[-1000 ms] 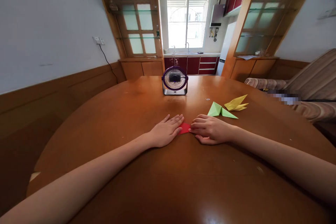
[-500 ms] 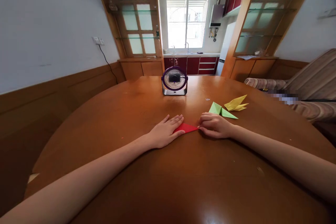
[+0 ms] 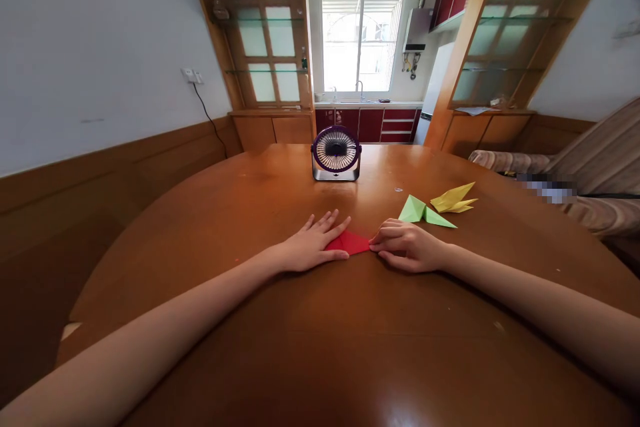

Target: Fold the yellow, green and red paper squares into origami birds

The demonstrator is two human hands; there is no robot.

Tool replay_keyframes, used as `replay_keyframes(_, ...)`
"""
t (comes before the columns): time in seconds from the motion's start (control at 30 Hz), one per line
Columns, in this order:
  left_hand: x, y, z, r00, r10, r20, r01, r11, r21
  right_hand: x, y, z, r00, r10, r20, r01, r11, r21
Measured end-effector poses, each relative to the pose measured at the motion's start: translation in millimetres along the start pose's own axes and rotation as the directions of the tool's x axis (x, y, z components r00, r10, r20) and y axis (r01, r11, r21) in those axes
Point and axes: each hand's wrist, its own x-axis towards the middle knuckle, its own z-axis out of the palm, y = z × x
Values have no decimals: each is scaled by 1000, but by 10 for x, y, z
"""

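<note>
A folded piece of red paper (image 3: 354,242) lies on the table, its right end narrowing toward a point. My left hand (image 3: 311,240) rests flat across the paper's left part with the fingers spread, hiding that side. At the right tip, my right hand (image 3: 409,245) has its fingers curled and closed on the paper's end. Just beyond the right hand is a folded green paper piece (image 3: 413,209) with pointed ends. Farther right and back lies a folded yellow paper piece (image 3: 453,199), also pointed.
A small purple fan (image 3: 337,152) stands toward the back of the round-edged wooden table (image 3: 240,340). A striped armchair (image 3: 600,160) is beyond the right edge. Along the left runs a wall (image 3: 100,47) with a plugged-in cable (image 3: 207,110).
My right hand has shifted slightly left with the paper's tip, and that end looks shorter. The left hand has slid a little left, its fingers more spread, uncovering more red paper.
</note>
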Motion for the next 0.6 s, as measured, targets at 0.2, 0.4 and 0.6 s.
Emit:
replay_keyframes(0.2, -96, -229, -237, 981, -92, 169, 90, 996, 19, 9, 3, -14, 1000, -9, -21, 10, 999, 36)
replay_keyframes(0.4, -155, -360, -338, 972, -112, 207, 111, 994, 16, -2, 25, -21, 1000, -3, -30, 5, 998, 56)
replay_keyframes(0.6, -216, -449, -380, 969, -121, 213, 129, 991, -23, -3, 21, -33, 1000, 11, -28, -9, 998, 58)
